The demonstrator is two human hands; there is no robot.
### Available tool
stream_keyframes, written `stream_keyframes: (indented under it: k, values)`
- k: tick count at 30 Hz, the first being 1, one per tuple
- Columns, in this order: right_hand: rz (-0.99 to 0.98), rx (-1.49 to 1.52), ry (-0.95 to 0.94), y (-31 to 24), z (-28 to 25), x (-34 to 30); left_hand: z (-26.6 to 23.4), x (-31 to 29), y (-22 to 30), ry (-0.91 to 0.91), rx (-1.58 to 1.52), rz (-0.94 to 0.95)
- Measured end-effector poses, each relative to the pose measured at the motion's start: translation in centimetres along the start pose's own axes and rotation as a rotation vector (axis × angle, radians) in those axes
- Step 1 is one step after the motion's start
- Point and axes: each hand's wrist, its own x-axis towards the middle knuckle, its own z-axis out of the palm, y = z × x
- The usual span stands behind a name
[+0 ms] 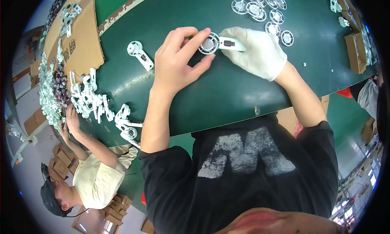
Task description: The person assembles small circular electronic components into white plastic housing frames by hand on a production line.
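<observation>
Right hand (258, 51), gloved, holds white device (228, 44); cardboard (86, 29) bears dark characters (73, 44).

Left hand (175, 58), right hand (258, 52) both pinching

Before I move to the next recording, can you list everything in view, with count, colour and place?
Table: one, dark green, across the middle
Held fan: one, white, upper centre
Loose fan: one, white, on the table, left of centre
Round grilles: over ten, white and grey, top right of centre
White parts pile: uncountable, white, left end of table
Dark parts heap: uncountable, dark, far left
Cardboard sheet: one, brown, upper left
Open box: at least one, brown, right side
Stacked boxes: several, brown, lower left
Co-worker: one, pale shirt, black hat, lower left
Shirt: one, black, lower centre
Left hand: one, bare, at the held fan's round end
Right hand: one, white-gloved, at its handle
</observation>
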Motion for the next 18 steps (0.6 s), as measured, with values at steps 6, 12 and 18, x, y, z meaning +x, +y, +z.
stream_keyframes:
  k: [6,12,18]
  values:
    - [-0.057,0.038,0.032,-0.6,0.0,-0.1,-0.2,0.1,0.3,-0.052,-0.079,-0.062]
    - [-0.062,0.085,0.054,-0.5,0.0,-0.2,0.0,-0.2,0.9,-0.03,-0.133,-0.117]
    - [-0.069,0.068,0.092,-0.5,0.0,-0.6,-0.1,0.0,1.4,-0.046,-0.103,-0.069]
